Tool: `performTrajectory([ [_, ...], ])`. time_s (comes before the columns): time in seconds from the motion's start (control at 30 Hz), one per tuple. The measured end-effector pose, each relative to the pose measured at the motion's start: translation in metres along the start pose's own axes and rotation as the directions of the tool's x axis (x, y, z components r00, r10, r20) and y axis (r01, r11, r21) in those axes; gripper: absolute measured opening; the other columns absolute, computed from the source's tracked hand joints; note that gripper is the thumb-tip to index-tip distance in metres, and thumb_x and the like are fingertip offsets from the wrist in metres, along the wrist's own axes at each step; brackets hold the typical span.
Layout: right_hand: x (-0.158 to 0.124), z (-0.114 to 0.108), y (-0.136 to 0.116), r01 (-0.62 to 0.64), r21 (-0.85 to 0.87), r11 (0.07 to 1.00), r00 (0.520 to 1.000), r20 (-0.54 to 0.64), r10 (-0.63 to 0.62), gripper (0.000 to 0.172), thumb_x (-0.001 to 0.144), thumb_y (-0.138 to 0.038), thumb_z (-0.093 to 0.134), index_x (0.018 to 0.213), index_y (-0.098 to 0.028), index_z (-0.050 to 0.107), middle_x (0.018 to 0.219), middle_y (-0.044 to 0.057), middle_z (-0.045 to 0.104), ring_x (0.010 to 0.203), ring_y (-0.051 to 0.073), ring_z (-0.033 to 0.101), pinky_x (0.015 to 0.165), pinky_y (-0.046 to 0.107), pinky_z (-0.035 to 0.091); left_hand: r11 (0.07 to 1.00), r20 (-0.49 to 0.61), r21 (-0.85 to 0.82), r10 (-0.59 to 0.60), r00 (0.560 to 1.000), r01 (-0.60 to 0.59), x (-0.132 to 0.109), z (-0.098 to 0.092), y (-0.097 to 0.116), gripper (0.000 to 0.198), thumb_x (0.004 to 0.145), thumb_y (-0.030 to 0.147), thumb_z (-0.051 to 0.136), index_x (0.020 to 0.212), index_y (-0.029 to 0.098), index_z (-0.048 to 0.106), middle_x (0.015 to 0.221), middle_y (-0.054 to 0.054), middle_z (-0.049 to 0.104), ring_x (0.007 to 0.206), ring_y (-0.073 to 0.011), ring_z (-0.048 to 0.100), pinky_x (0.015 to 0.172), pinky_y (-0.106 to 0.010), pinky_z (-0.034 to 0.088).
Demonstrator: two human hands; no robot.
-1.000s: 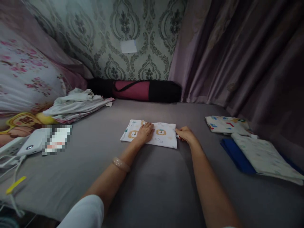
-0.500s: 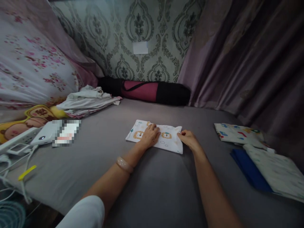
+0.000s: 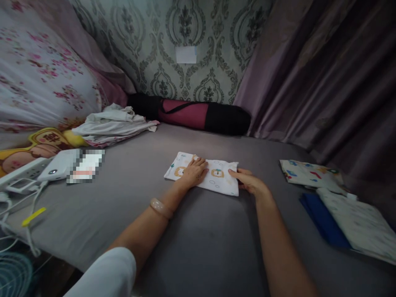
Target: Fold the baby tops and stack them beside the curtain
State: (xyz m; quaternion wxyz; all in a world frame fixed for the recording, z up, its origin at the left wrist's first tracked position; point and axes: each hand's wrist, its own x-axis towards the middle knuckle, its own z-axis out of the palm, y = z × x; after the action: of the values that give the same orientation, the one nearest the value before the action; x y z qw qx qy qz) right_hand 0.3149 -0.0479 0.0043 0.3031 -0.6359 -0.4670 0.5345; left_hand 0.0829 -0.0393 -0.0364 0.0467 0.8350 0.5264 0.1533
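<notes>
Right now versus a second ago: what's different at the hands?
The right hand has shifted its grip inward over the right edge of the folded cloth, thumb now on top. The left hand stays resting on the cloth; the black-and-red bag remains by the wall.

Yellow plush [image 3: 45, 143]: one Chinese character, blurred.

A bag [image 3: 184, 114] is lying by the wall [image 3: 202, 68], a curtain [image 3: 297, 82] is hanging at right, and possibly a fan [image 3: 14, 274] is showing at lower left.
</notes>
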Motion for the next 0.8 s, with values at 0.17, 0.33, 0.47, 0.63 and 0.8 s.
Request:
performTrajectory([
  [0.17, -0.008, -0.002, -0.008, -0.046, 0.131, 0.99, 0.996, 0.077, 0.036, 0.039, 0.081, -0.018, 0.069, 0.119, -0.02, 0.058, 0.103, 0.009, 0.074, 0.078, 0.018, 0.071, 0.062, 0.028, 0.059, 1.0, 0.021, -0.003, -0.018, 1.0, 0.018, 0.0, 0.0, 0.002, 0.047, 0.101, 0.035, 0.031, 0.139, 0.014, 0.049, 0.15, -0.014, 0.045, 0.142, -0.0258, 0.036, 0.119, -0.047, 0.023],
  [0.33, -0.005, -0.01, -0.001, -0.019, 0.189, 0.982, 0.996, 0.09, 0.002, 0.041, 0.081, -0.012, 0.067, 0.12, -0.02, 0.059, 0.109, 0.009, 0.073, 0.082, 0.018, 0.072, 0.065, 0.026, 0.06, 0.999, 0.032, 0.014, -0.029, 0.999, 0.028, 0.002, 0.002, 0.004, 0.05, 0.102, 0.038, 0.025, 0.142, 0.017, 0.046, 0.152, -0.011, 0.044, 0.143, -0.0253, 0.034, 0.119, -0.046, 0.022],
  [0.47, 0.0, -0.012, 0.007, -0.078, 0.182, 0.98, 0.995, 0.076, 0.065, 0.043, 0.079, -0.009, 0.067, 0.12, -0.018, 0.059, 0.108, 0.01, 0.074, 0.077, 0.018, 0.072, 0.064, 0.028, 0.06, 0.998, 0.05, 0.05, -0.045, 0.998, 0.043, 0.003, 0.006, 0.004, 0.051, 0.102, 0.038, 0.027, 0.143, 0.016, 0.046, 0.152, -0.011, 0.043, 0.143, -0.0274, 0.033, 0.119, -0.048, 0.021],
  [0.63, -0.002, -0.011, 0.003, -0.044, 0.207, 0.977, 0.996, 0.083, 0.027, 0.044, 0.077, -0.013, 0.069, 0.119, -0.02, 0.06, 0.108, 0.01, 0.073, 0.084, 0.021, 0.072, 0.065, 0.029, 0.06, 0.998, 0.01, 0.063, -0.016, 1.0, 0.015, 0.003, 0.009, 0.004, 0.05, 0.101, 0.037, 0.027, 0.145, 0.018, 0.045, 0.152, -0.012, 0.043, 0.142, -0.0287, 0.035, 0.118, -0.051, 0.022],
  [0.8, -0.01, -0.001, -0.014, 0.021, 0.255, 0.967, 0.996, 0.074, -0.041, 0.047, 0.078, -0.013, 0.067, 0.123, -0.021, 0.056, 0.116, 0.011, 0.07, 0.092, 0.023, 0.071, 0.074, 0.033, 0.059, 0.997, 0.007, 0.07, -0.02, 1.0, 0.019, 0.004, 0.014, 0.004, 0.052, 0.101, 0.037, 0.028, 0.146, 0.016, 0.043, 0.152, -0.014, 0.042, 0.142, -0.0308, 0.035, 0.118, -0.053, 0.021],
])
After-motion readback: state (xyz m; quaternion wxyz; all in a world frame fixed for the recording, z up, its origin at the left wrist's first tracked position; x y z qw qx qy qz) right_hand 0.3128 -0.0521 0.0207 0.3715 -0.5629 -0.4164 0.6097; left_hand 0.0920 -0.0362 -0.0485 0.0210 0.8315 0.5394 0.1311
